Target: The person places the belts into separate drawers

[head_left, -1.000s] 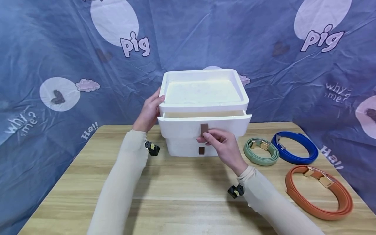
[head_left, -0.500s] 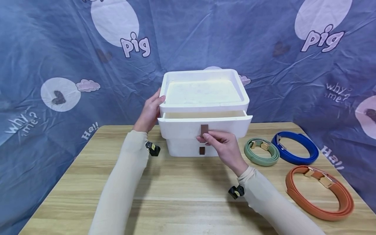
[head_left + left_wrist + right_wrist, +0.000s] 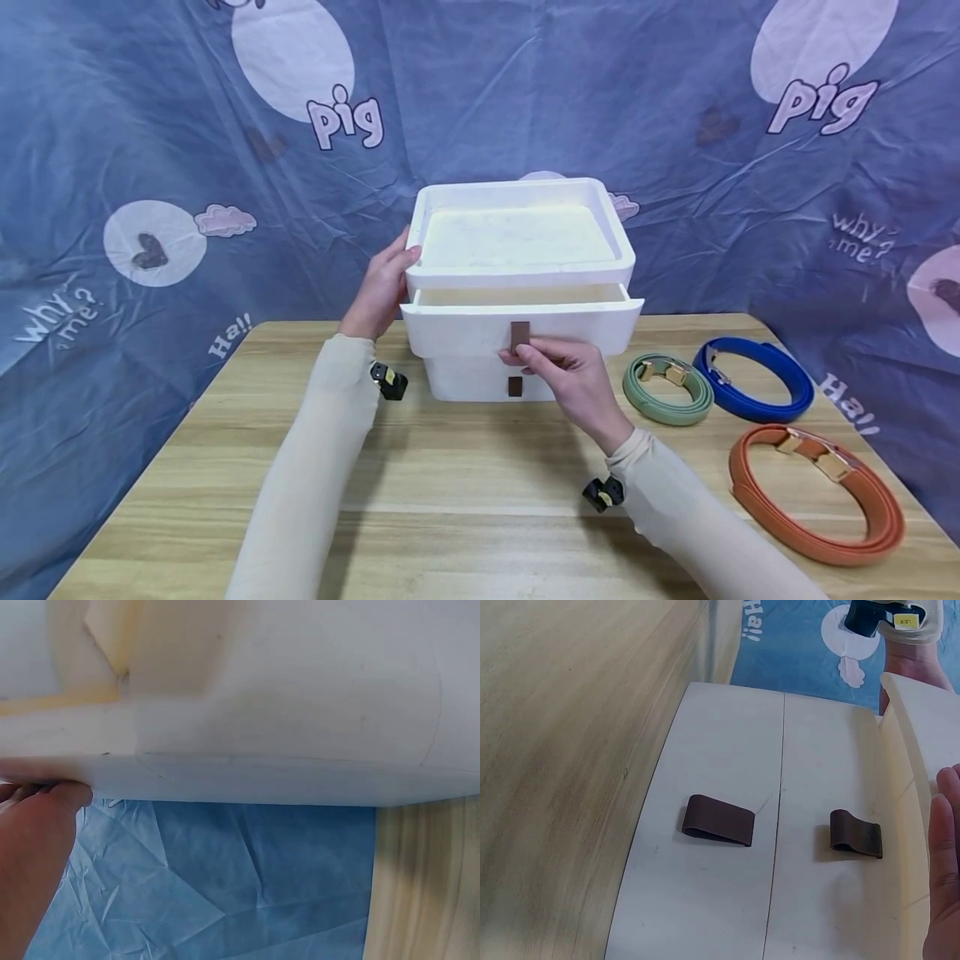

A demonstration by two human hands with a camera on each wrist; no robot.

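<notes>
A white two-drawer box [image 3: 525, 275] stands at the back of the table, its upper drawer [image 3: 442, 325] pulled part way out. In the head view, my right hand [image 3: 572, 379] pinches the brown pull tab [image 3: 520, 333] on that drawer's front. My left hand [image 3: 381, 292] holds the box's left side, thumb at the top rim; the left wrist view shows that hand [image 3: 37, 832] against the white wall. In the right wrist view, fingers [image 3: 946, 825] show at the right edge, beside the upper tab [image 3: 856, 834] and the lower tab [image 3: 720, 821].
Right of the box lie three coiled belts: green [image 3: 637, 392], blue [image 3: 776, 408] and orange [image 3: 817, 542], with metal buckles. A blue printed cloth [image 3: 480, 92] hangs behind the wooden table [image 3: 465, 542]. The box top is a shallow tray [image 3: 521, 235].
The upper drawer's front and my right hand sit very slightly lower in the head view. My left hand keeps its place on the box, and the belts lie as before.
</notes>
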